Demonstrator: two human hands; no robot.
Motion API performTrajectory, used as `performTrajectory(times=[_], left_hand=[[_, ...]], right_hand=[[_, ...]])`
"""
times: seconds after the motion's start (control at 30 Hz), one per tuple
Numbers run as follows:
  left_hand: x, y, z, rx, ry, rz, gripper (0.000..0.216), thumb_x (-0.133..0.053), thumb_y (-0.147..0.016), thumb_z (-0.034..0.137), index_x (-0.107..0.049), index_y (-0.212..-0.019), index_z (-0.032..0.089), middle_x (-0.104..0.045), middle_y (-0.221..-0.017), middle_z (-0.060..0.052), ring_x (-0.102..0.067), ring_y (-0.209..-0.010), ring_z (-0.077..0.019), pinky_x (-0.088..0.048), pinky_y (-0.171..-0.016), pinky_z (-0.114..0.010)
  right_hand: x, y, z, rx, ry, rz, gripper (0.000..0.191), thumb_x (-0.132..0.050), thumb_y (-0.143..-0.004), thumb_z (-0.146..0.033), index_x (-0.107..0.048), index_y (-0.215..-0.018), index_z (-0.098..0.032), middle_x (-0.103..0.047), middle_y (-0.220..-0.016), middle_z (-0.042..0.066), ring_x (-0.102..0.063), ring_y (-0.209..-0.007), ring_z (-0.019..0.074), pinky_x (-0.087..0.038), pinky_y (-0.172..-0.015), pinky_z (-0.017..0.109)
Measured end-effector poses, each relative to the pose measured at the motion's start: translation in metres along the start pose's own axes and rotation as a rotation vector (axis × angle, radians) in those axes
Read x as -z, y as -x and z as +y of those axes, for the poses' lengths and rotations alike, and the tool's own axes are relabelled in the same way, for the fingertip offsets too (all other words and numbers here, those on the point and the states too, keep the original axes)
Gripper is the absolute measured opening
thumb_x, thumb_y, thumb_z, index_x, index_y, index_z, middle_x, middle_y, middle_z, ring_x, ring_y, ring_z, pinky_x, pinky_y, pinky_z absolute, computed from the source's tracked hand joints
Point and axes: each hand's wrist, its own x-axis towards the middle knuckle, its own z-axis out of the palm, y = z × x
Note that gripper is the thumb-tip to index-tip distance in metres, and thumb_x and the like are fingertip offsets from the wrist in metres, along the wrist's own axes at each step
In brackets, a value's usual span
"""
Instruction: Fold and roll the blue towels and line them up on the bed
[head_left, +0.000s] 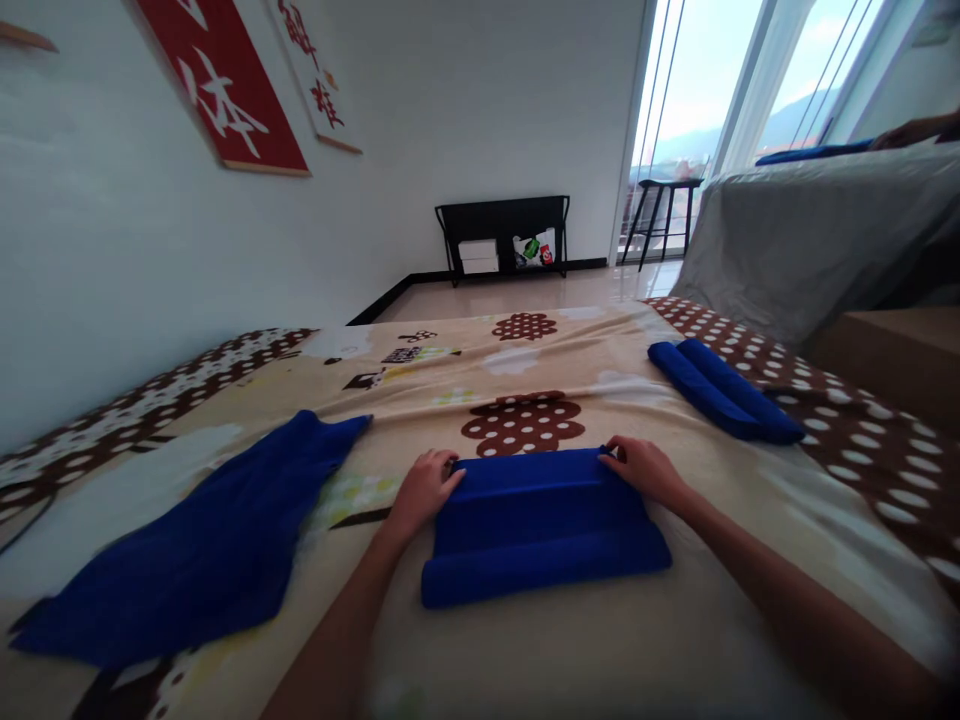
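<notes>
Before the onlooker, a rectangular blue fabric cloth (pixel 536 525) lies on a cream-and-brown patterned blanket (pixel 420 410). Left hand (pixel 426 487) and right hand (pixel 642 469) pinch its far corners; even tension should keep that edge straight.

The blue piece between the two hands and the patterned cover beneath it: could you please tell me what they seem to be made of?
Blue piece: probably cloth with a matte finish, since it bends into soft folds without a shine.
Patterned cover: likely a soft, dull-surfaced fabric, perhaps fleece, judging by its gentle wrinkles; the fibre cannot be told.
</notes>
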Motion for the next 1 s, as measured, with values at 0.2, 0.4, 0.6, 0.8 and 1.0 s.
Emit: performTrajectory(times=[0.2,0.4,0.6,0.8,1.0], left_hand=[[-0.011,-0.016,-0.016,-0.002,0.056,-0.040,0.020,-0.057,-0.091,0.034,-0.060,-0.080,0.016,-0.062,-0.080,0.000,-0.059,-0.071,-0.0141,-0.049,-0.073,-0.030],[-0.018,-0.016,-0.017,0.079,0.021,0.118,0.020,-0.045,-0.095,0.032,-0.058,-0.088,0.018,-0.063,-0.088,-0.005,-0.060,-0.077,-0.0173,-0.050,-0.077,-0.031],[-0.003,-0.005,0.026,-0.124,-0.055,0.017,0.038,-0.046,-0.097,0.036,-0.054,-0.133,0.024,-0.054,-0.141,-0.009,-0.046,-0.133,-0.0257,-0.033,-0.111,-0.045],[-0.015,0.007,0.033,-0.361,-0.160,-0.371,0.060,-0.043,-0.098,0.050,-0.019,-0.152,0.040,-0.028,-0.160,-0.001,-0.029,-0.147,-0.0229,-0.026,-0.117,-0.049],[-0.019,-0.003,-0.006,-0.225,-0.247,-0.178,0.043,-0.041,-0.100,0.038,-0.045,-0.143,0.034,-0.047,-0.150,-0.006,-0.043,-0.139,-0.0243,-0.031,-0.111,-0.052]], right_hand=[[-0.005,-0.016,0.015,0.008,0.001,0.012,0.026,-0.051,-0.090,-0.036,-0.073,-0.094,-0.022,-0.069,-0.071,0.002,-0.064,-0.068,0.0178,-0.041,-0.065,0.027],[-0.017,-0.015,0.028,0.000,-0.020,0.067,0.039,-0.040,-0.097,-0.044,-0.070,-0.097,-0.020,-0.067,-0.069,0.003,-0.063,-0.064,0.0186,-0.046,-0.063,0.030],[-0.005,-0.002,-0.008,0.268,-0.009,0.050,0.048,-0.047,-0.098,-0.043,-0.050,-0.142,-0.025,-0.052,-0.142,0.009,-0.049,-0.131,0.0247,-0.038,-0.109,0.043],[-0.011,0.007,-0.011,0.523,0.016,-0.229,0.061,-0.045,-0.099,-0.054,-0.026,-0.154,-0.037,-0.024,-0.160,0.002,-0.029,-0.146,0.0231,-0.025,-0.119,0.048],[-0.013,-0.005,0.016,0.335,0.059,-0.167,0.057,-0.036,-0.102,-0.051,-0.027,-0.155,-0.030,-0.031,-0.157,0.004,-0.027,-0.146,0.0218,-0.021,-0.120,0.051]])
